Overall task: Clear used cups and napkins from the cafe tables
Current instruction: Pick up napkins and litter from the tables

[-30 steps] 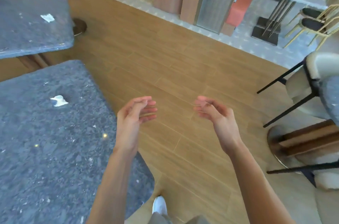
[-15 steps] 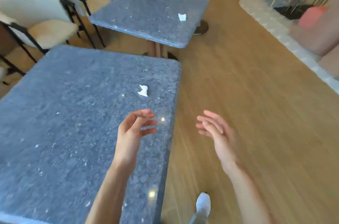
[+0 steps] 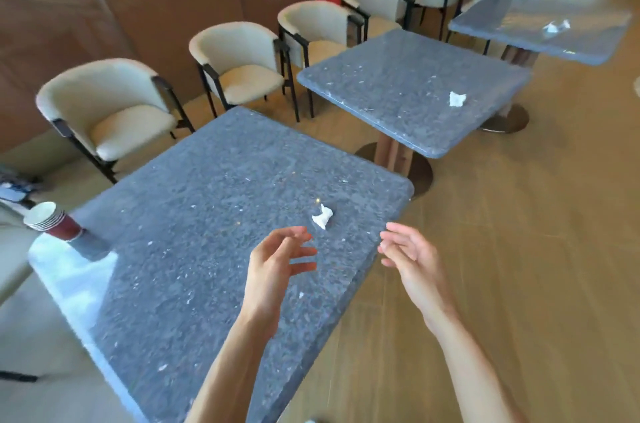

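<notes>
View has swung left since half a second ago: the wall side of the cafe now shows, and with it a cup stack that was out of frame. The person's hands have come forward; the left one now sits just short of the napkin. Judgement: person has squared up to the nearest table, first pickup is imminent, nothing cleared yet.

Left to right:
- Stack of paper cups, red-sleeved, upright at the nearest table's 9 o'clock corner. One stack; rims suggest several nested cups, exact count unreadable.
- Left hand: fingers spread and loosely curled, holding nothing, hovering over the tabletop. Nearest crumpled napkin lies just beyond its fingertips at 1 o'clock, untouched.
- Right hand: fingers relaxed, empty, over the floor just off the table's 3 o'clock edge.
- Second napkin on the middle table, toward its 3 o'clock edge.
- Third napkin on the far table, blurred.

Counts: 3 grey stone tables, 3 crumpled white napkins (one per table), 1 cup stack, 5 cream armchairs along the wall side, with the nearest at 10 o'clock of the nearest table.

Judgement: left hand takes the near napkin; cups need a reach across to 9 o'clock.
</notes>
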